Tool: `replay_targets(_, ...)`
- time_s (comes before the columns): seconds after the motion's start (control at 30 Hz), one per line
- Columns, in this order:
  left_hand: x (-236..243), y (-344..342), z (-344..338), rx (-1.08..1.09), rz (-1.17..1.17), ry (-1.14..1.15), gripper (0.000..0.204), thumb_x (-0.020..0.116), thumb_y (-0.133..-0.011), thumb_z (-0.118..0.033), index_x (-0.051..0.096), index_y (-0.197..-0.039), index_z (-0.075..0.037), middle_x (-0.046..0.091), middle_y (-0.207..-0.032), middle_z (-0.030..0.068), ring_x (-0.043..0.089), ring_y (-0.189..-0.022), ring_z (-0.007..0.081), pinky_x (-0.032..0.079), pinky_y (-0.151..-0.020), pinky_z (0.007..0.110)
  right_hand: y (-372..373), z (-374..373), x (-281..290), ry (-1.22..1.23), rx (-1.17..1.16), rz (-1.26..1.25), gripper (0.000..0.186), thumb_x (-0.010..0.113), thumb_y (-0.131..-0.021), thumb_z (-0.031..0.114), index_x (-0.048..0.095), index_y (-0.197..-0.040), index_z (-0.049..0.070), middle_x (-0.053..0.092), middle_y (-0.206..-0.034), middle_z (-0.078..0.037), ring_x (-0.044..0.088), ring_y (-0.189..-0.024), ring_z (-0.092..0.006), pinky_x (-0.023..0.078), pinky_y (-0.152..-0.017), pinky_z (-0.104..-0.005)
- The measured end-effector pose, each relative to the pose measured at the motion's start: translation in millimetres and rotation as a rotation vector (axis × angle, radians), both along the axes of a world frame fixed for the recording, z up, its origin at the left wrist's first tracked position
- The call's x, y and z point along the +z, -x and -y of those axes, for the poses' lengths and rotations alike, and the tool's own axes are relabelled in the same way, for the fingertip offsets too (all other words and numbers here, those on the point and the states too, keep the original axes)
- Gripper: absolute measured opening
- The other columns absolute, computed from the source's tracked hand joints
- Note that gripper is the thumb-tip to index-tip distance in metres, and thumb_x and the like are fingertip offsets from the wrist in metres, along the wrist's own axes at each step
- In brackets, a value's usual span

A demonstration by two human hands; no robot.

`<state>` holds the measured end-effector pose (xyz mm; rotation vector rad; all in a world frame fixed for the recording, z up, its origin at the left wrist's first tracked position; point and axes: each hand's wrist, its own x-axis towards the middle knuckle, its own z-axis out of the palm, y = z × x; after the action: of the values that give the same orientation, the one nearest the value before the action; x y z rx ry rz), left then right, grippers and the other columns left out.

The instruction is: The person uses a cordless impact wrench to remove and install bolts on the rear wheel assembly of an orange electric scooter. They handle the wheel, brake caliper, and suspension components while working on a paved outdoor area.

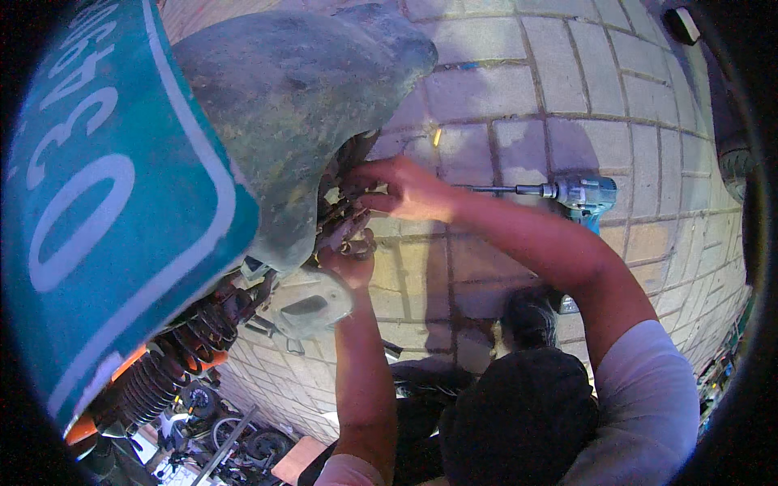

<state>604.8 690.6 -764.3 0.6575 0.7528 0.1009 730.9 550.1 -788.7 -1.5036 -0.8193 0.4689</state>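
Observation:
My right hand reaches in from the right, its fingers bent and pinched at the dirty metal parts behind the grey mudguard. Just below it, my left hand comes up from the lower edge with fingers curled round the underside of these parts. What exactly lies between the fingers of each hand is hidden by shadow and by the hands themselves. A worn, light-coloured cover sits beside my left wrist. Past my right forearm, a blue cordless impact wrench with a long socket extension lies on the paving.
A green number plate fills the left side, with a coil-spring shock absorber below it. Light paving blocks cover the ground, with a small yellow stick on them. A dark rounded shape stands between my arms. Parked two-wheelers show at lower left.

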Motion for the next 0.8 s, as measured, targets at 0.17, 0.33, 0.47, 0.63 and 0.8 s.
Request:
replay_targets(0.17, -6.3, 5.6, -7.5, -0.169, 0.011, -0.309, 0.033, 0.054, -0.082, -0.018, 0.056, -0.109, 0.002, 0.06, -0.107, 0.0133, 0.055, -0.094, 0.0225, 0.041, -0.061, 0.031, 3.2, -5.1, -10.1, -0.142, -0.028, -0.162, 0.036, 0.069, -0.076, 0.02, 0.06, -0.106, 0.003, 0.065, -0.09, -0.013, 0.062, -0.082, -0.0227, 0.047, -0.073, -0.0353)
replay_targets(0.33, 1.5, 5.2, -1.7, -0.094, 0.091, -0.165, 0.04, 0.056, -0.083, -0.026, 0.055, -0.112, 0.002, 0.06, -0.108, 0.0131, 0.056, -0.097, 0.0237, 0.043, -0.064, 0.032, -17.0, 1.6, 7.5, -0.03, 0.145, -0.229, 0.035, 0.071, -0.074, 0.022, 0.062, -0.101, 0.003, 0.065, -0.09, -0.015, 0.064, -0.082, -0.0255, 0.048, -0.071, -0.0379)
replay_targets(0.47, -2.3, 3.7, -13.3, -0.138, 0.201, 0.326, 0.043, 0.059, -0.08, -0.024, 0.054, -0.115, 0.001, 0.06, -0.108, 0.0168, 0.06, -0.098, 0.0293, 0.045, -0.069, 0.032, -20.1, 3.7, 5.5, -0.049, 0.132, -0.127, 0.035, 0.072, -0.072, 0.023, 0.063, -0.101, 0.004, 0.065, -0.09, -0.016, 0.064, -0.082, -0.0292, 0.048, -0.07, -0.0393)
replay_targets(0.63, -15.6, 11.2, -2.4, 0.01, 0.202, -0.045, 0.054, 0.06, -0.08, -0.027, 0.047, -0.119, 0.008, 0.057, -0.113, 0.0195, 0.056, -0.099, 0.0291, 0.051, -0.074, 0.032, -14.4, 3.9, 1.9, 0.007, 0.065, 0.011, 0.033, 0.07, -0.072, 0.021, 0.063, -0.1, 0.005, 0.064, -0.088, -0.018, 0.063, -0.08, -0.0342, 0.048, -0.069, -0.0402)
replay_targets(0.8, -22.7, 15.3, -12.0, -0.098, 0.276, 0.101, 0.049, 0.055, -0.084, -0.028, 0.05, -0.118, 0.006, 0.057, -0.114, 0.0186, 0.055, -0.102, 0.0293, 0.051, -0.076, 0.033, -17.2, 2.5, 9.7, 0.013, 0.097, 0.037, 0.028, 0.069, -0.073, 0.02, 0.064, -0.097, 0.006, 0.064, -0.085, -0.018, 0.062, -0.079, -0.0357, 0.048, -0.068, -0.0411)
